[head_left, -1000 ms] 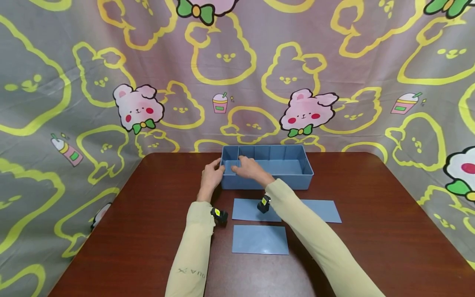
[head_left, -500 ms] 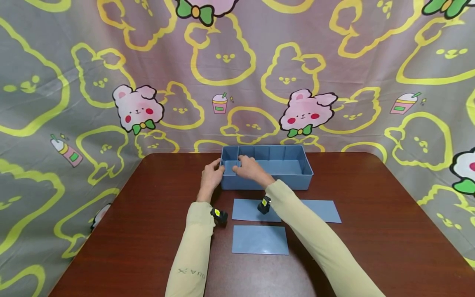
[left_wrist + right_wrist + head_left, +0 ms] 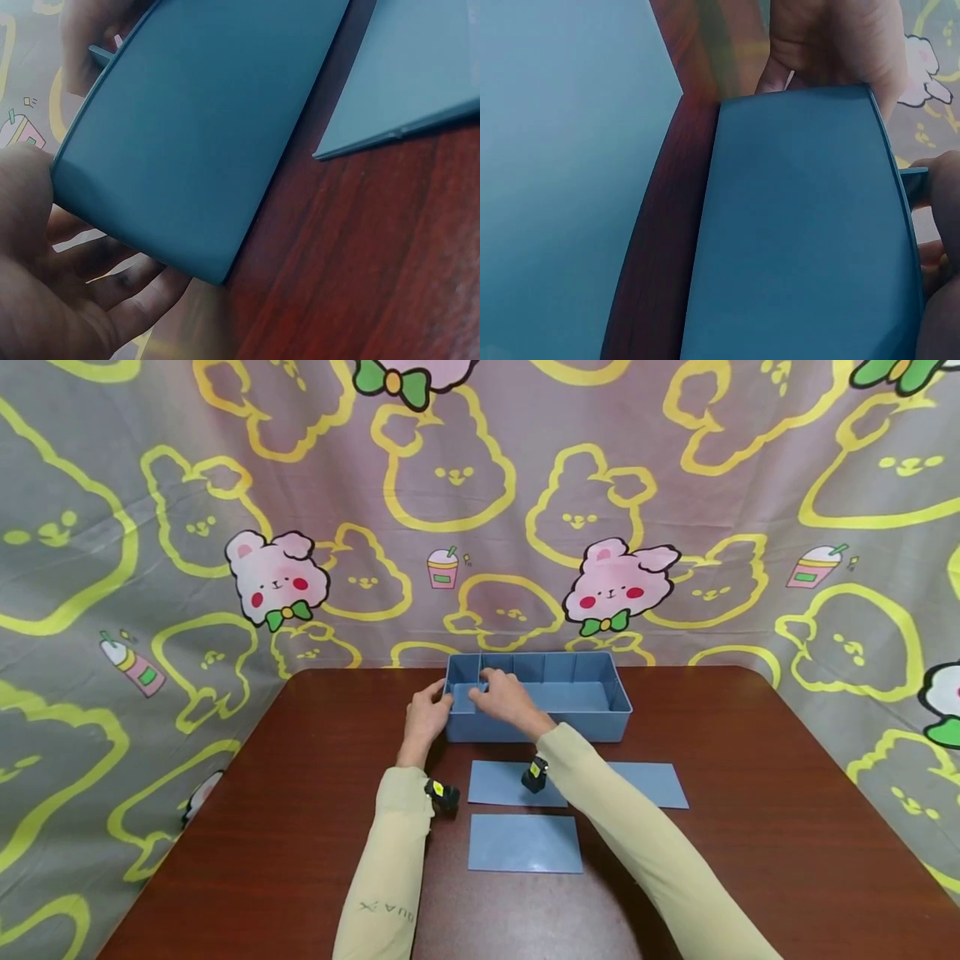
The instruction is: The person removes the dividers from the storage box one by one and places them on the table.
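Observation:
A long blue divider box (image 3: 538, 727) stands on the far part of the table. My left hand (image 3: 426, 720) holds its left end, with the thumb at the rim and the fingers along the end wall in the left wrist view. Over the front rim reaches my right hand (image 3: 507, 698), pinching a thin upright divider (image 3: 915, 175) near the box's left end. The divider's tip pokes just above the rim in both wrist views. Most of it is hidden behind the front wall and the right fingers.
Flat blue panels (image 3: 510, 783) lie in front of the box, partly covered by my right forearm. Nearer to me lies a smaller blue panel (image 3: 525, 843). A patterned curtain (image 3: 480, 510) hangs behind the brown table (image 3: 337, 827).
Both hands stay at the box's left end. My right index finger has lifted slightly at the divider; the view has shifted a little.

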`<action>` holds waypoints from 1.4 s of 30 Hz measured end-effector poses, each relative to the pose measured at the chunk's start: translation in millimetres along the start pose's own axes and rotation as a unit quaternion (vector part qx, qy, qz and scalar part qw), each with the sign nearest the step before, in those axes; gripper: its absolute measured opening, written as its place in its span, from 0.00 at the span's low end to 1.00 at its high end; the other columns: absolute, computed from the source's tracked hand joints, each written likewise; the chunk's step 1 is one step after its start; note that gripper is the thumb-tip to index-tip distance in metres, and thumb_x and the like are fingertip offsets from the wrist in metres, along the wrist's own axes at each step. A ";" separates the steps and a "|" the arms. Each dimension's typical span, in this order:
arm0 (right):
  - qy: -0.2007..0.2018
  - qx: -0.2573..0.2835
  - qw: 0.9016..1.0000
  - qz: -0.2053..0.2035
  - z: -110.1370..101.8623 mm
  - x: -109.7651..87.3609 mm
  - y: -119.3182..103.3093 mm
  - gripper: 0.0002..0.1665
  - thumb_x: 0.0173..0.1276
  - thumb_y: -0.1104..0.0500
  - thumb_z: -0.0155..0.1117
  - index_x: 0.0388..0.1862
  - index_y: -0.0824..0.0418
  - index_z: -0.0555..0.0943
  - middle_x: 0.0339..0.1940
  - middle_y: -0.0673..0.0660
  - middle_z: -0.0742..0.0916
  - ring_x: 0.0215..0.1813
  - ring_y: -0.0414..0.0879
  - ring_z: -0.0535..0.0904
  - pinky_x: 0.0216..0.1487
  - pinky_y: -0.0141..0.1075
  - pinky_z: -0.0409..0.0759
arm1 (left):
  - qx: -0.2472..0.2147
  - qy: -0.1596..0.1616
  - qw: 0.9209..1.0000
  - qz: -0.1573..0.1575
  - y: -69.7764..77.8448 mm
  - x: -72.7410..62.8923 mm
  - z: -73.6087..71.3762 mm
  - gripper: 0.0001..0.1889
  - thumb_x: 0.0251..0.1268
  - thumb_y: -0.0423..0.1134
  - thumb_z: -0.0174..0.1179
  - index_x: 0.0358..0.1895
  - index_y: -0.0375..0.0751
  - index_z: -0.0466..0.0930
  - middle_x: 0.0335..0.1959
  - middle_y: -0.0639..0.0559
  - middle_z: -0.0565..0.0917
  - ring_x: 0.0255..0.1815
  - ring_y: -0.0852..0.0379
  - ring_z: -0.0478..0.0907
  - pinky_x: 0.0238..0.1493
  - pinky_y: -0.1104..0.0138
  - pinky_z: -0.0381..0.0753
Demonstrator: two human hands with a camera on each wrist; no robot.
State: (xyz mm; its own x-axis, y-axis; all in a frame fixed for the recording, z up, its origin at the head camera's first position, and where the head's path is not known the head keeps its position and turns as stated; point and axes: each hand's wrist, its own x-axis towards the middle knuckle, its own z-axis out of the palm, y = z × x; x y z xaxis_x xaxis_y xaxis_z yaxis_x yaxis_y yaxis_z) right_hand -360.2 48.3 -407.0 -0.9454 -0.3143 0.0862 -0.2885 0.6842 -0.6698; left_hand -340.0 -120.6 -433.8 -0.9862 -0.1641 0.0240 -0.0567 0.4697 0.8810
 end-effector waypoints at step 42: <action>0.134 -0.043 0.988 -0.070 -24.2 -6.9 -39.5 0.11 0.64 0.61 0.52 0.22 0.61 0.71 0.10 0.51 0.70 0.10 0.42 0.60 0.13 0.30 0.56 | 0.016 0.010 1.000 0.011 1.1 1.7 0.0 0.25 0.70 0.44 0.51 0.70 0.50 0.71 0.64 0.44 0.79 0.63 0.43 0.75 0.62 0.49 0.73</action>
State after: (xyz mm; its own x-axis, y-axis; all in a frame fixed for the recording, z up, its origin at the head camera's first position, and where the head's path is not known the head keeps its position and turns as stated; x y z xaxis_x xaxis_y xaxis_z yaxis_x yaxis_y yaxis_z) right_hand -346.0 39.4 -363.3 -0.8982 -0.2327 0.3730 -0.4203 0.7035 -0.5731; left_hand -341.8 -120.3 -432.8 -0.9840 -0.1703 0.0518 -0.0412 0.5010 0.8645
